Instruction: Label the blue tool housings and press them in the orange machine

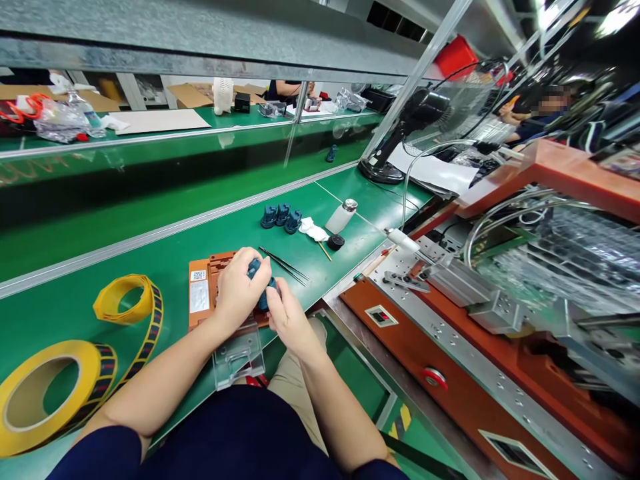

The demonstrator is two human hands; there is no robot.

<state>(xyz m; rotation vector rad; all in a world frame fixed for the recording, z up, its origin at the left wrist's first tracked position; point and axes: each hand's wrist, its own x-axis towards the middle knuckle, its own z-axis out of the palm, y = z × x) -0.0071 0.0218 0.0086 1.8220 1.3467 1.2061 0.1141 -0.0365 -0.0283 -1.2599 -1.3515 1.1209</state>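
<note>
Both my hands are closed around a dark blue molded plastic part [263, 299]. My left hand [239, 285] grips it from the left and above, while the fingers of my right hand [290, 315] pinch its right side. Under them lies an orange-brown fixture [199, 320] with a label and a code sticker, its middle covered by my left hand. A clear plastic plate [240, 363] sticks out at the front of the fixture. Black tweezers [285, 265] rest on the green bench just beyond. Several similar blue parts [283, 215] stand farther back.
A white bottle with a metal cap [342, 217], a black round lid [335, 242] and a white wipe [314, 230] sit right of the parts. Rolls of yellow tape [75, 393] with dark labels lie left. A machine with metal rails [470, 347] borders the right; a black fan [385, 170] stands behind.
</note>
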